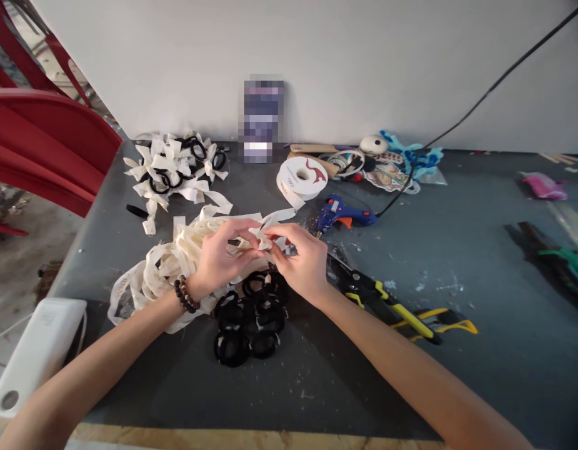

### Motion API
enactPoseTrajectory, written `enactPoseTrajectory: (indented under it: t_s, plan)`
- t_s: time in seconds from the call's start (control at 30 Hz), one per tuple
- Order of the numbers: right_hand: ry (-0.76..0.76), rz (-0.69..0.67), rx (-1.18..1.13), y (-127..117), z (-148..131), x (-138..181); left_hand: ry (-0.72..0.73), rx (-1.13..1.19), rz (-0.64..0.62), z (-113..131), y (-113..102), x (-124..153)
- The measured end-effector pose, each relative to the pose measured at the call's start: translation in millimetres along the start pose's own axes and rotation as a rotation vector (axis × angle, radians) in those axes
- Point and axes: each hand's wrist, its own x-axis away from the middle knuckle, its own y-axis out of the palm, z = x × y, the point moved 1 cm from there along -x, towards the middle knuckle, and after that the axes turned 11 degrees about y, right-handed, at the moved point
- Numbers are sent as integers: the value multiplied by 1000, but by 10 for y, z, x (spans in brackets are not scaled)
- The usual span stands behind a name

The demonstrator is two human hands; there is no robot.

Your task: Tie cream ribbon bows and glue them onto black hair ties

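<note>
Between my two hands is a cream ribbon [264, 240], bunched at the fingertips. My left hand [225, 253], a beaded bracelet on its wrist, pinches it from the left. From the other side, my right hand [300, 259] grips it with thumb and fingers. A heap of loose cream ribbon [150, 281] lies beneath and left of my left hand. Just below the hands sit several black hair ties [231, 347]. Hair ties with cream bows [171, 165] form a pile at the back left. A ribbon spool [302, 178] lies behind my hands.
Right of the spool rests a blue glue gun [340, 214], its cord rising to the upper right. Yellow-handled pliers or cutters [405, 315] lie by my right forearm. A phone [261, 119] leans on the wall. A white power strip [40, 350] is at left, near a red chair [45, 144].
</note>
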Motion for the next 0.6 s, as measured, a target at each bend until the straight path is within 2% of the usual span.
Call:
enactPoseTrajectory:
  t_s: [0.17,0.33,0.47,0.6]
  plan:
    - [-29,-21,21,-2,-14,-20,-113,82,6,2,-20,-25]
    - [29,6,12,3,-8,-15,-120,216,48,10,-23,-9]
    - [41,-10,-25,4,3,-21,-114,207,123,-3,-12,-27]
    - [50,-13,-25,17,34,-10,-133,267,67,-27,10,-42]
